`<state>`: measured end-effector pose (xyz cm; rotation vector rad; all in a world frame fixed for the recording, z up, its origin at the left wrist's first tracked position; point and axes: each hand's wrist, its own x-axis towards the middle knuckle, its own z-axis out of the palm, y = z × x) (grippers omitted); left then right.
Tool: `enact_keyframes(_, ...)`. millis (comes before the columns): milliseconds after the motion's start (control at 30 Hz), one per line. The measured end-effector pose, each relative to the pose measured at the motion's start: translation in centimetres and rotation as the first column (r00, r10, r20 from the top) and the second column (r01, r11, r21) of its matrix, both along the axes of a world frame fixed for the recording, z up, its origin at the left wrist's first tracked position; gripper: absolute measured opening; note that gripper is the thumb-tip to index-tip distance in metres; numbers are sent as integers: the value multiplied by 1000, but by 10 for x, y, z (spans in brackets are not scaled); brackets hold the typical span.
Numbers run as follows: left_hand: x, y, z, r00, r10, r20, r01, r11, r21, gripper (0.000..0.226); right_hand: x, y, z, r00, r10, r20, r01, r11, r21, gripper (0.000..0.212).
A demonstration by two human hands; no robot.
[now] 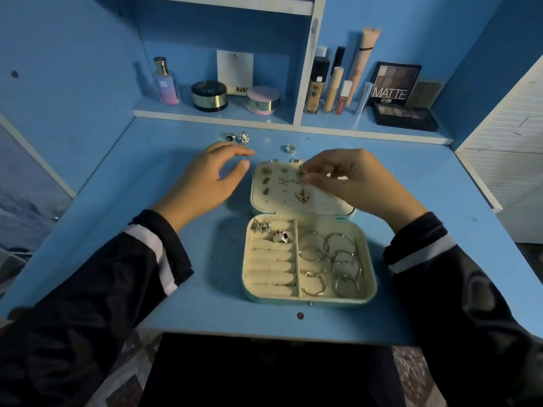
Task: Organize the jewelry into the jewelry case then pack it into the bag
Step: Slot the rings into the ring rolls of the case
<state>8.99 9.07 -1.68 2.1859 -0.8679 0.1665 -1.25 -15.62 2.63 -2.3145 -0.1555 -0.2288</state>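
Dim, cool blue cast all over. Soft light from above and beyond the jewelry case [329, 201]. Faint shadow on the desk [205, 304] just left of the case, small glare spots beyond it. Sleeves [88, 289] nearer than the case near-black, no detail. Slightly soft overall; wide-angle bending at edges, far from the case.

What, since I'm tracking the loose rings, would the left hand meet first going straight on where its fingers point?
Likely the silver band ring on the desk beyond the open lid; the left hand points rightward at it. Depth is unclear: the lid's corner might come first.
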Motion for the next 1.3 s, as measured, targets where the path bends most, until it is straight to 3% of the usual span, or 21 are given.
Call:
enact_keyframes(200,52,-10,-6,992,100,81,-100,995,3,25,56,-20,-7,988,-150,31,152,986,-65,17)
enact_keyframes(467,84,-24,-10,988,127,93,-134,989,68,27,105,-24,-24,998,-11,58,27,957,-290,23)
enact_keyframes(767,89,-31,-15,981,134,139,-149,983,105,23,119,-27,-33,992,86,87,-55,950,-307,17)
enact_keyframes(1133,89,-29,-15,997,71,41,-74,995,74,30,122,-31,-38,997,21,80,2,960,-279,12)
enact_keyframes(1300,90,-25,-14,989,84,122,-91,994,60,22,119,-33,-37,996,27,84,-5,968,-252,11)
